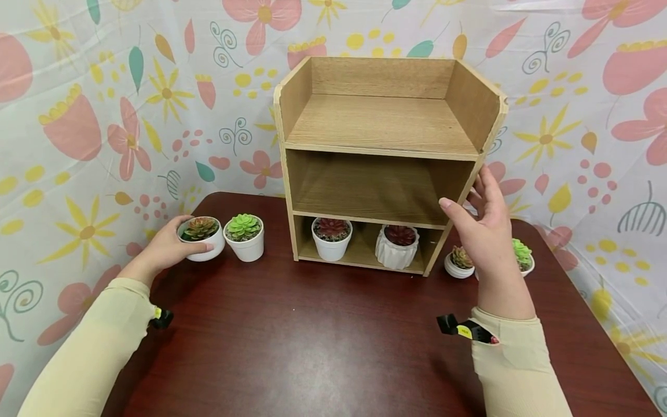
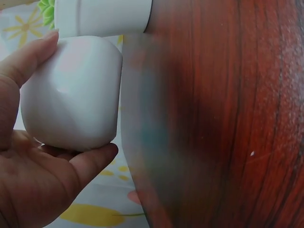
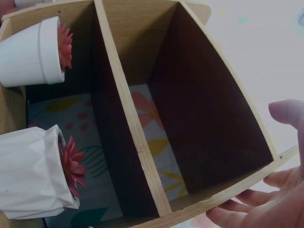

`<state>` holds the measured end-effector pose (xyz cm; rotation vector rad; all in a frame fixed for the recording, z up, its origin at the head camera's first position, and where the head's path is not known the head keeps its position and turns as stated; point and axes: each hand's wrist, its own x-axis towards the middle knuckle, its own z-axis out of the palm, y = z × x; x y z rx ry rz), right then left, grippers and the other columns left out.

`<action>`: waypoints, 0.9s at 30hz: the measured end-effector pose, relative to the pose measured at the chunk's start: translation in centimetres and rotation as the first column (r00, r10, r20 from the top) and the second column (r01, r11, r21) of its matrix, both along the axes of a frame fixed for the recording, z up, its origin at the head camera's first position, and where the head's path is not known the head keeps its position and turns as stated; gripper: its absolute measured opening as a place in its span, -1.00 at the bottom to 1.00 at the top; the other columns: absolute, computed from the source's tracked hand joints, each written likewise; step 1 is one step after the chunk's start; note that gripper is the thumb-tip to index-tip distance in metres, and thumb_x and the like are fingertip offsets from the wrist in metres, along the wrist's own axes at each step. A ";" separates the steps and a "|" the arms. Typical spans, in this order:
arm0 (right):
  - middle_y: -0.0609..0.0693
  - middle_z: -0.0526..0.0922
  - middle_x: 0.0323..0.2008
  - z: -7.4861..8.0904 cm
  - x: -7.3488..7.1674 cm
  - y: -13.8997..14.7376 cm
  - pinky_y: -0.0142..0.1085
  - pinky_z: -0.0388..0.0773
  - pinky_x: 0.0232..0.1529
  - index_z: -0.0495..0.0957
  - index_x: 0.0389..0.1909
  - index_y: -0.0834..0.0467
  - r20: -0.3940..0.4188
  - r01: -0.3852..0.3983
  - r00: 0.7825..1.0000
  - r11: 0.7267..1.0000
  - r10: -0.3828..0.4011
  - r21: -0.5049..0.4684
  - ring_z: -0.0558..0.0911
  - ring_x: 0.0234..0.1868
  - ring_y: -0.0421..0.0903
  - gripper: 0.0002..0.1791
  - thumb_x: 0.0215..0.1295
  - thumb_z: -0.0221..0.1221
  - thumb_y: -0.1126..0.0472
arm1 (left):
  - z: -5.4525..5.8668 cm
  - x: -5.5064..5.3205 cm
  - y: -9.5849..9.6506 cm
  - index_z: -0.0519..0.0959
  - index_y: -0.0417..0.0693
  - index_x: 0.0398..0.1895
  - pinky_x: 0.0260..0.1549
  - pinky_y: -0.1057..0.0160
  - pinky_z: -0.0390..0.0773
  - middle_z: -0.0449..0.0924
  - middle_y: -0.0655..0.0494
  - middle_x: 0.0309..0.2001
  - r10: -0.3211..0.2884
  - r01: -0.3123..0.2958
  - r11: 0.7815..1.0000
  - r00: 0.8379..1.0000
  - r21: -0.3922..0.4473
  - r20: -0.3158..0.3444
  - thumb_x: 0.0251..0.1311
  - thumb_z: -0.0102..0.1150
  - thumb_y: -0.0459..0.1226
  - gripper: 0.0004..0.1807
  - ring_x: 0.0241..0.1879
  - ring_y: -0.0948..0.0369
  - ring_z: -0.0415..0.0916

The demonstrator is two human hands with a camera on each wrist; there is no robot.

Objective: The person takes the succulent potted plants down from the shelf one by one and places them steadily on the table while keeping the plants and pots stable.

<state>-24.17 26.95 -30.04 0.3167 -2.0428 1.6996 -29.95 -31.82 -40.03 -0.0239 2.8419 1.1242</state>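
Note:
My left hand (image 1: 169, 248) grips a rounded white pot (image 1: 208, 250) with a reddish-green succulent, thumb and fingers on opposite sides. In the left wrist view the pot (image 2: 73, 95) shows its smooth wall and base. Right beside it stands a white pot with a bright green succulent (image 1: 244, 227). My right hand (image 1: 487, 231) is at the right side of a wooden shelf (image 1: 383, 152); its fingers (image 3: 228, 216) rest along the outer side panel and the thumb sticks out apart. Two white pots with dark red succulents, one smooth (image 1: 332, 248) and one faceted (image 1: 397, 252), stand on the bottom level.
Right of the shelf stand a small ribbed white pot (image 1: 460, 267) and a green succulent (image 1: 522, 255), the latter partly hidden by the right arm. All stands on a dark red-brown table (image 1: 307, 341). A flowered curtain (image 1: 172, 87) hangs behind and at the sides.

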 end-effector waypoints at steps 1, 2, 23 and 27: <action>0.07 0.28 0.55 0.0 0.0 0.0 -0.41 0.44 0.18 0.16 0.57 -0.28 0.000 0.000 1.000 1.000 0.000 0.002 0.37 0.46 0.17 -0.12 0.33 0.32 0.22 | -0.1 -0.1 0.0 -0.14 -0.19 0.66 0.44 -0.38 0.12 -0.06 -0.38 0.61 0.000 0.000 1.000 1.000 0.002 0.002 0.06 0.48 0.23 0.34 0.54 -0.29 0.00; 0.08 0.28 0.55 0.0 0.0 0.0 -0.40 0.44 0.19 0.16 0.57 -0.28 0.001 -0.001 1.000 1.000 0.001 0.001 0.37 0.46 0.18 -0.12 0.33 0.32 0.22 | -0.2 -0.1 0.0 -0.13 -0.20 0.65 0.44 -0.37 0.13 -0.04 -0.39 0.59 -0.001 0.001 1.000 1.000 0.005 0.004 0.07 0.48 0.21 0.33 0.54 -0.28 0.01; 0.09 0.27 0.56 0.0 0.0 0.0 -0.31 0.43 0.26 0.16 0.58 -0.27 -0.001 0.004 1.000 1.000 -0.004 0.003 0.36 0.49 0.19 -0.12 0.33 0.33 0.23 | -1.1 -0.4 0.0 -0.14 -0.26 0.60 0.42 -0.38 0.11 0.00 -0.42 0.53 -0.041 0.038 0.998 0.997 0.047 0.066 0.08 0.52 0.12 0.30 0.52 -0.28 -0.01; 0.11 0.28 0.55 -0.1 -0.1 0.0 -0.43 0.46 0.17 0.17 0.58 -0.24 -0.016 -0.006 1.000 1.000 0.006 -0.009 0.37 0.47 0.19 -0.11 0.32 0.33 0.25 | -1.6 -0.8 -0.1 -0.12 -0.26 0.58 0.43 -0.38 0.10 0.00 -0.42 0.53 -0.044 0.041 0.998 0.996 0.041 0.072 0.06 0.53 0.14 0.30 0.52 -0.28 -0.01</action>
